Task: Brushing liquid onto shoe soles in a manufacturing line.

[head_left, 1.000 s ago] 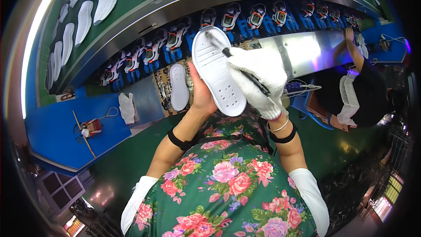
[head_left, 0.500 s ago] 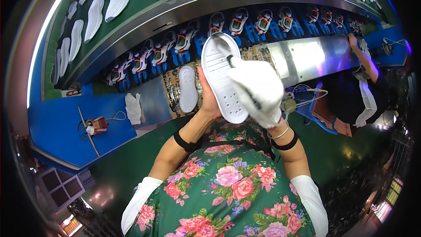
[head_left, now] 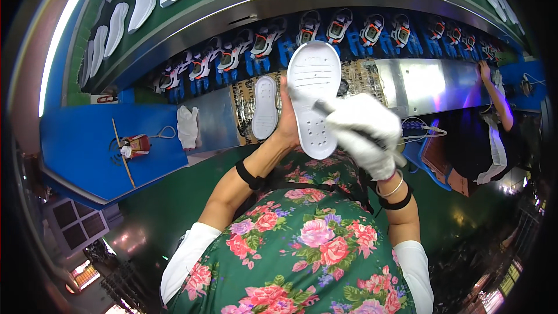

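My left hand (head_left: 288,121) holds a shoe sole (head_left: 315,75), my gloved right hand (head_left: 366,127) a brush (head_left: 321,106); another sole (head_left: 265,107) lies left of both hands.

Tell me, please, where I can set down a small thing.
Bare: the blue table left of the wooden stick; the metal bench between the loose white glove and the taped cardboard, and again right of that cardboard. Crowded: the row of shoes behind the bench.

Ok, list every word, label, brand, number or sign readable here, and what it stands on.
Brown tape on the metal bench: dark printed marks, too small and blurred to quote.
Red object on the blue table: any print is too small to read.
White sole in the left hand: none legible.
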Tool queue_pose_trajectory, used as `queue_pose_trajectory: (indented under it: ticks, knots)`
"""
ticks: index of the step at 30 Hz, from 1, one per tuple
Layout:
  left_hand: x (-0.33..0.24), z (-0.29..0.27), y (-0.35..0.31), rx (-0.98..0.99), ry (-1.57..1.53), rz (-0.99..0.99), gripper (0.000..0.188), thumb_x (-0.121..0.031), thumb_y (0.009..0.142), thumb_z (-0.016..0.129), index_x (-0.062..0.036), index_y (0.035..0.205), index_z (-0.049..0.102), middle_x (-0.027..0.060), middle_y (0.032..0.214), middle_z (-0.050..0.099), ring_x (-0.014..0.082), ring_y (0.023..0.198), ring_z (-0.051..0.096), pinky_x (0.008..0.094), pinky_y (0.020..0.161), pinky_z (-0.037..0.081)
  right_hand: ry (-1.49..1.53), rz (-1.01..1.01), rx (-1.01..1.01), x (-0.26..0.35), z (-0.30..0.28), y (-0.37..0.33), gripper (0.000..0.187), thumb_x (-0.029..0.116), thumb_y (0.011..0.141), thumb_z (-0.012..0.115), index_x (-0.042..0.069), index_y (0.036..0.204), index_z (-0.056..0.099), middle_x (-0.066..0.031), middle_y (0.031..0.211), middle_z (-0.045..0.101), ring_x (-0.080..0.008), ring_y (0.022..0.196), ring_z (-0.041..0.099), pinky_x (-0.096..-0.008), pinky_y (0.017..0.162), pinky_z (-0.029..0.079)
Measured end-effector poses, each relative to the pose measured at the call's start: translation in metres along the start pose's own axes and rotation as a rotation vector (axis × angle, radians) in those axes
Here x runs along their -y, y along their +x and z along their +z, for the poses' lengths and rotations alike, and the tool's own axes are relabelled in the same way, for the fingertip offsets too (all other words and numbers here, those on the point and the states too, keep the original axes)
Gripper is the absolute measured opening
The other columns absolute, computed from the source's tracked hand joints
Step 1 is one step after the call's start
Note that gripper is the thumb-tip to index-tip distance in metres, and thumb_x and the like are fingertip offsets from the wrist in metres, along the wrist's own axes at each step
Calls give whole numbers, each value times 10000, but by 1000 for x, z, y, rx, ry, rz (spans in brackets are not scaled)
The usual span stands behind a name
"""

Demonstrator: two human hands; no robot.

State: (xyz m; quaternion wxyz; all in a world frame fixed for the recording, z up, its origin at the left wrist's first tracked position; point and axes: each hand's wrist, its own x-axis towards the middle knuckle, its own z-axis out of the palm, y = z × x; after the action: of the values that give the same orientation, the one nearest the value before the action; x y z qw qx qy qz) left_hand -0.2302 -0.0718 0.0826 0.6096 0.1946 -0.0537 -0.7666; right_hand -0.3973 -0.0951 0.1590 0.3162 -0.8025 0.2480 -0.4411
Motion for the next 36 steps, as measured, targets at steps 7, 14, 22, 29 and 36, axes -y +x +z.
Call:
queue_pose_trajectory:
  ticks: [7, 14, 22, 29, 36]
  knots:
    - [-4, -1, 7, 57, 52, 15, 1032, -872, 854, 137, -56, 1399, 458, 175, 1132, 652, 271, 893, 688, 404, 816, 578, -84, -126, 74, 6, 10, -3, 276, 35, 726, 774, 96, 995, 755, -113, 1021, 740, -259, 886, 701, -348, 786, 549]
    - [-14, -16, 23, 165, 157, -6, 1017, -883, 843, 204, -35, 1318, 500, 193, 1001, 650, 283, 858, 674, 438, 740, 579, -267, -177, 47, 0, 0, -3, 296, 31, 735, 772, 86, 1026, 752, -129, 1074, 730, -275, 882, 700, -356, 796, 550]
    - [-23, -7, 34, 303, 122, -15, 1049, -931, 794, 204, -33, 1224, 536, 185, 891, 627, 319, 741, 635, 421, 637, 523, -122, -131, -12, 4, 4, -10, 257, 13, 701, 783, 87, 946, 765, -112, 976, 747, -257, 868, 713, -351, 759, 553]
    - [-24, -5, 44, 334, 34, -58, 1010, -923, 801, 241, -63, 1240, 536, 183, 906, 620, 321, 716, 599, 412, 608, 495, -46, -88, -67, -11, -8, -18, 239, 66, 745, 784, 119, 976, 757, -71, 958, 735, -244, 853, 695, -353, 718, 557]
    - [-30, 3, 54, 312, 149, -104, 1028, -922, 803, 232, -44, 1256, 515, 183, 907, 615, 296, 694, 600, 408, 570, 497, 162, -20, 63, 0, -14, -29, 173, 95, 754, 792, 122, 922, 759, -51, 889, 734, -230, 780, 686, -349, 727, 554]
